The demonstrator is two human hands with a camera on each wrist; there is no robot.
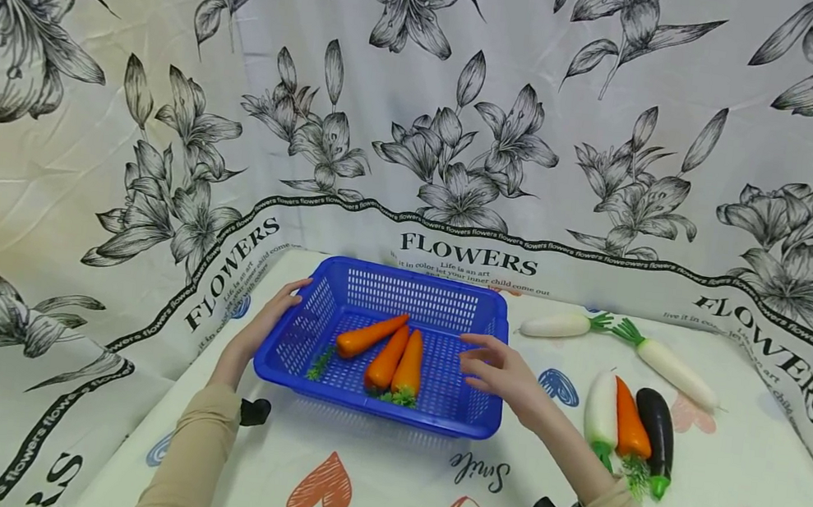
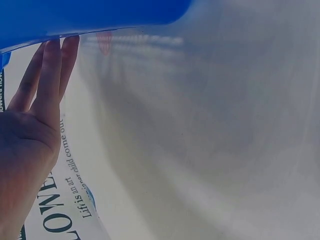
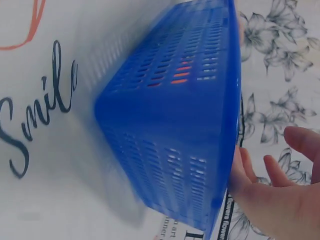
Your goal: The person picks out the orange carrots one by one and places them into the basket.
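Note:
A blue plastic basket [image 1: 378, 416] with slotted walls holds three orange carrots, one carrot [image 1: 371, 337] lying aslant beside the other two. Along the basket's left rim my left hand [image 1: 274, 314] grips with its fingers. From below, the left wrist view shows that hand [image 2: 37, 115] with long fingers reaching up to the blue edge; their tips are hidden behind it. My right hand [image 1: 498, 371] is at the right rim, its loosely bent fingers over the basket's inside. In the right wrist view, this hand [image 3: 280, 185] is beside the rim, fingers spread, pinching nothing.
Right of the basket lie a white radish [image 1: 601, 414], a carrot [image 1: 630, 422] and an eggplant [image 1: 655, 437] side by side. Farther back are two more radishes, one radish [image 1: 555, 325] nearer the basket. A flower-printed cloth [image 1: 464, 127] hangs behind the patterned table cover [image 1: 381, 490].

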